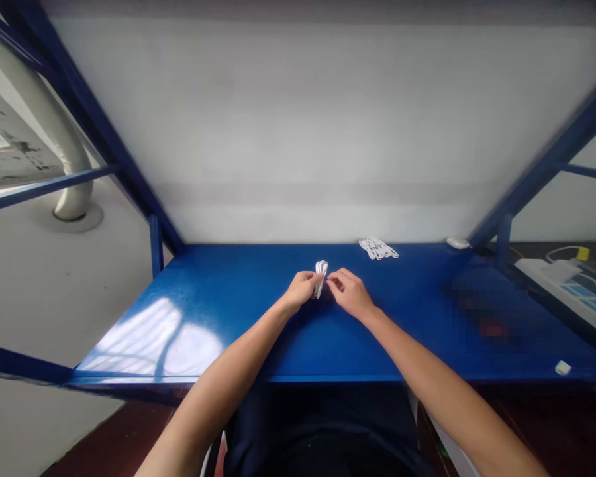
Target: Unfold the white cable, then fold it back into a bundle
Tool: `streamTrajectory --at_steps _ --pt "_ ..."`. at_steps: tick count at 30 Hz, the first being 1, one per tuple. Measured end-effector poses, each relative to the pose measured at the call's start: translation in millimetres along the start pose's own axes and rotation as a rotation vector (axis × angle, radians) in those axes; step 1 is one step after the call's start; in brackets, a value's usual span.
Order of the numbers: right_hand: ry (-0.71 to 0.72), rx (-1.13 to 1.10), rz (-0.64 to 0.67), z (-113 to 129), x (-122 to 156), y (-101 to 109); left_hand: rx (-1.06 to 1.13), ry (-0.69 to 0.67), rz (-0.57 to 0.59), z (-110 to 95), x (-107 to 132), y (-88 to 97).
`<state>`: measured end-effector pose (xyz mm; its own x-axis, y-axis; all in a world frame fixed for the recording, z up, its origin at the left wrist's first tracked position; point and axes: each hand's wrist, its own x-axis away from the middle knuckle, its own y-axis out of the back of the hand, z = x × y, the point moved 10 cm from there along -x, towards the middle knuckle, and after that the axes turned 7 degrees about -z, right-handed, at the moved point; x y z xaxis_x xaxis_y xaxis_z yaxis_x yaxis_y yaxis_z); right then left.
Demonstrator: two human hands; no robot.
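A folded bundle of white cable [320,268] stands upright above the blue table [258,265], pinched at its middle by my left hand [301,289]. Just to its right, my right hand [348,291] has thumb and forefinger pressed together beside the bundle. Something thin and dark seems to sit at those fingertips, too small to make out. Farther back on the table lies a second group of white cable coils [378,249], apart from both hands.
A white rounded object [457,243] lies at the back right corner. A white power strip [571,288] with cords is at the right, and a small white adapter [563,368] sits near the front right edge. Blue frame posts [155,245] flank the table.
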<state>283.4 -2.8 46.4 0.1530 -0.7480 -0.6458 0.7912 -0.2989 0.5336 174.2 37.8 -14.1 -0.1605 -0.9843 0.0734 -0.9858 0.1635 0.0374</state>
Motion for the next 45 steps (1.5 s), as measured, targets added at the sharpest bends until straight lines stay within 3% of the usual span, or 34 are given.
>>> streamTrajectory --at_steps 5,8,13,18,21,23,27,30,34,40,45 --pt "0.081 0.112 0.008 9 -1 3 0.091 0.087 0.058 8 3 -7.6" --pt "-0.001 0.042 -0.01 4 -1 4 0.023 0.056 0.062 8 2 -7.5" --pt "-0.33 -0.214 0.025 -25 1 -6 -0.274 -0.185 0.002 -12 6 -1.4" --pt "-0.751 -0.674 0.111 -48 15 -30 -0.461 -0.469 -0.075 -46 20 0.7" --pt "-0.897 -0.892 0.156 -48 23 -41 -0.501 -0.503 -0.049 -50 24 -2.5" --pt "-0.93 -0.908 0.192 -48 25 -44 -0.482 -0.457 -0.012 -46 23 -4.3" --pt "-0.864 -0.77 0.164 -55 19 -33 -0.397 -0.341 0.058 -35 18 -6.2" --pt "-0.694 -0.701 0.107 -52 5 -16 -0.368 -0.262 0.133 -25 14 -8.8" --pt "-0.533 -0.568 0.222 -42 -2 -14 -0.31 -0.213 0.219 -17 9 -9.1" --pt "-0.51 -0.36 0.181 -62 -2 -5 -0.383 -0.3 0.092 -23 -3 14.7" --pt "-0.248 -0.03 0.17 -57 -7 -4 -0.715 -0.473 0.005 -30 -2 19.1"
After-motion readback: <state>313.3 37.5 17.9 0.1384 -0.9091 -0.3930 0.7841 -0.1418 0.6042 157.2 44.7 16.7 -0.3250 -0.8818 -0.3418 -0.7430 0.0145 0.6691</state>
